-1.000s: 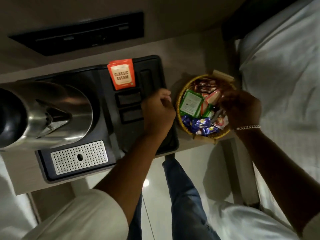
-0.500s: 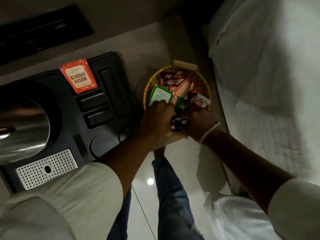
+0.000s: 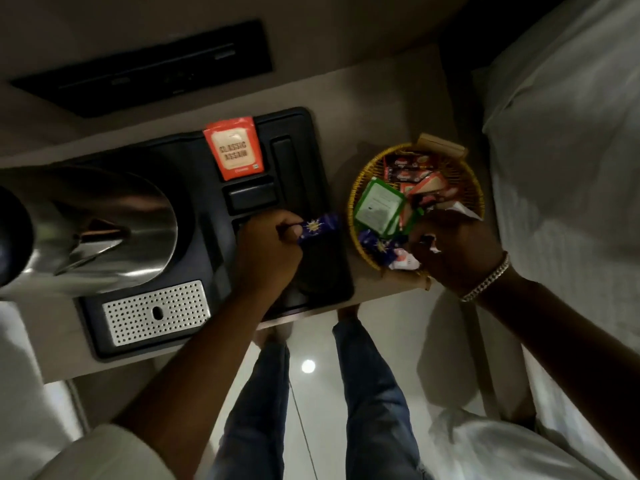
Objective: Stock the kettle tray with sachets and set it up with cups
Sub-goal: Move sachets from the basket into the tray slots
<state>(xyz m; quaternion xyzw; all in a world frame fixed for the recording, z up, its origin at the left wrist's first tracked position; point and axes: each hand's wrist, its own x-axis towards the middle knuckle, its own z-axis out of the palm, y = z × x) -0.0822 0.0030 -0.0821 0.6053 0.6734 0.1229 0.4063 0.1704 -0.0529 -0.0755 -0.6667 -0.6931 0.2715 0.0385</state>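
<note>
Left hand (image 3: 268,252) over black tray (image 3: 311,161), fingers clamped on blue sachet (image 3: 317,228) above tray's right side. Right hand (image 3: 457,251) at basket (image 3: 356,188) near rim; finger state unclear. Basket beside tray, at table (image 3: 381,109) front edge. Kettle (image 3: 90,223) fills tray's left.

The tray (image 3: 311,188) is black, with a silver perforated grille (image 3: 156,313) at 7 o'clock. On it lies an orange sachet (image 3: 233,147) with a cream label. The kettle (image 3: 93,223) is polished steel. The left hand (image 3: 266,254) holds a dark blue sachet (image 3: 318,228) with a gold starburst. The basket (image 3: 360,181) is yellow wicker, holding a green packet (image 3: 379,206) and red wrappers (image 3: 427,190). The bed (image 3: 561,168) is white, the tabletop (image 3: 381,98) beige.
</note>
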